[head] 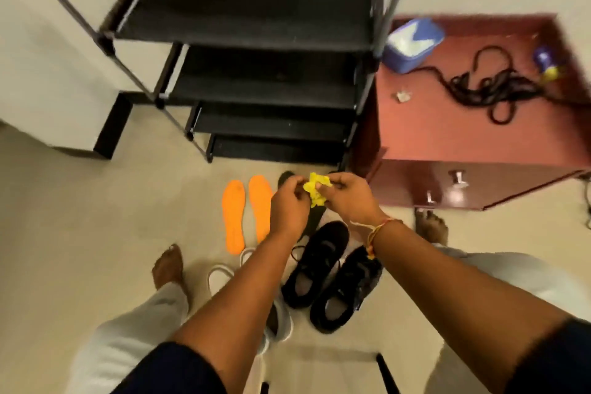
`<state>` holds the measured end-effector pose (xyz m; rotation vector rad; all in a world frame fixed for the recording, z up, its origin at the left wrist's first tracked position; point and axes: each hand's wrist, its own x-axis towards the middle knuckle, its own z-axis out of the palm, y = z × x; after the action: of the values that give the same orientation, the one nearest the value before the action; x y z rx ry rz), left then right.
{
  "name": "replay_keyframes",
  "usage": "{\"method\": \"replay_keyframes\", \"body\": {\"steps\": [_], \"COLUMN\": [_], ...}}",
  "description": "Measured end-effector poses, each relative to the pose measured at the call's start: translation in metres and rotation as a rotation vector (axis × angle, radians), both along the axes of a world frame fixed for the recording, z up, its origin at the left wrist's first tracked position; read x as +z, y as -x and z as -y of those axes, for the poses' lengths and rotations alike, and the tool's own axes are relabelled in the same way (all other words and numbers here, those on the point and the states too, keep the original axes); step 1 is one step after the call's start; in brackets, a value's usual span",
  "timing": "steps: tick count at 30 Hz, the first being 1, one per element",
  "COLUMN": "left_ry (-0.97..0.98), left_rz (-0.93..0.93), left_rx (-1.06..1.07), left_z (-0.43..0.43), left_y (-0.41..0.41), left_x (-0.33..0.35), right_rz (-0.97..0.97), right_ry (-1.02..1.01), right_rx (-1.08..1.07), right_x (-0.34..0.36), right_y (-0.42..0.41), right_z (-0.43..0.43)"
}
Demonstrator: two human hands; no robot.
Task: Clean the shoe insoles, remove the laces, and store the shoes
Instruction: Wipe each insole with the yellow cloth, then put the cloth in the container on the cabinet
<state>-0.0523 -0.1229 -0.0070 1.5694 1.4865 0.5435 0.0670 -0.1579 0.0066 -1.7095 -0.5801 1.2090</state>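
Mid-frame, left hand (289, 211) and right hand (347, 198) both pinch the yellow cloth (315, 190) in their fingertips. I judge this the insole-wiping step; next, bring it down onto the orange insoles (235, 216).

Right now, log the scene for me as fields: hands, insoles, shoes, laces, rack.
hands: left hand and right hand both pinch a yellow cloth
insoles: two orange insoles side by side on the floor
shoes: black shoes on the floor, below the hands
laces: black laces heaped on the red cabinet
rack: black shoe rack, no shoes on its visible shelves
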Motion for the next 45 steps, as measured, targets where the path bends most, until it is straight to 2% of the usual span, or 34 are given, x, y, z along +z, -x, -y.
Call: {"method": "replay_keyframes", "body": {"steps": [3,6,10,16,22,26,28,30,32,34,36,38,40,41,42,45], "left_ry": [-0.091,-0.163,-0.189,-0.176,-0.130,-0.134,-0.136,-0.139,-0.138,-0.129,-0.113,-0.078,-0.039,-0.031,-0.031,-0.035], "left_rz": [0.020,0.056,0.100,0.010,0.002,0.038,0.053,0.066,0.081,0.096,0.106,0.128,0.147,0.148,0.146,0.130], "left_rx": [-0.106,-0.202,-0.260,-0.291,-0.211,-0.224,-0.239,-0.252,-0.245,-0.234,-0.214,-0.180,-0.143,-0.122,-0.103,-0.063], "left_z": [0.011,0.011,-0.003,-0.051,-0.109,-0.128,-0.129,-0.127,-0.121,-0.111,-0.097,-0.078,-0.058,-0.046,-0.034,0.006], "left_y": [-0.039,-0.078,-0.133,-0.200,-0.227,-0.233,-0.234,-0.234,-0.228,-0.219,-0.207,-0.191,-0.172,-0.160,-0.147,-0.108], "left_x": [0.049,0.085,0.108,0.104,0.065,0.046,0.040,0.037,0.039,0.047,0.058,0.072,0.084,0.092,0.097,0.109], "right_rz": [0.009,-0.093,-0.150,0.045,-0.030,0.045,0.204,0.589,0.938,1.005,0.924,0.746,0.285,0.118,0.042,0.009], "right_ry": [-0.100,-0.171,-0.255,-0.231,-0.311,-0.273,-0.143,0.070,0.166,0.130,0.061,-0.090,-0.217,-0.226,-0.214,-0.179], "right_rx": [-0.049,-0.133,-0.317,-0.491,-0.525,-0.498,-0.365,-0.165,0.025,0.102,0.036,-0.246,-0.418,-0.426,-0.396,-0.267], "right_x": [0.044,0.069,0.086,0.068,0.051,0.031,0.022,0.021,0.031,0.044,0.050,0.057,0.071,0.082,0.091,0.110], "right_y": [-0.041,-0.085,-0.140,-0.221,-0.281,-0.304,-0.312,-0.316,-0.309,-0.305,-0.300,-0.279,-0.244,-0.222,-0.200,-0.139], "right_z": [0.026,0.036,0.023,-0.054,-0.156,-0.211,-0.224,-0.226,-0.212,-0.200,-0.184,-0.163,-0.130,-0.109,-0.088,-0.027]}}
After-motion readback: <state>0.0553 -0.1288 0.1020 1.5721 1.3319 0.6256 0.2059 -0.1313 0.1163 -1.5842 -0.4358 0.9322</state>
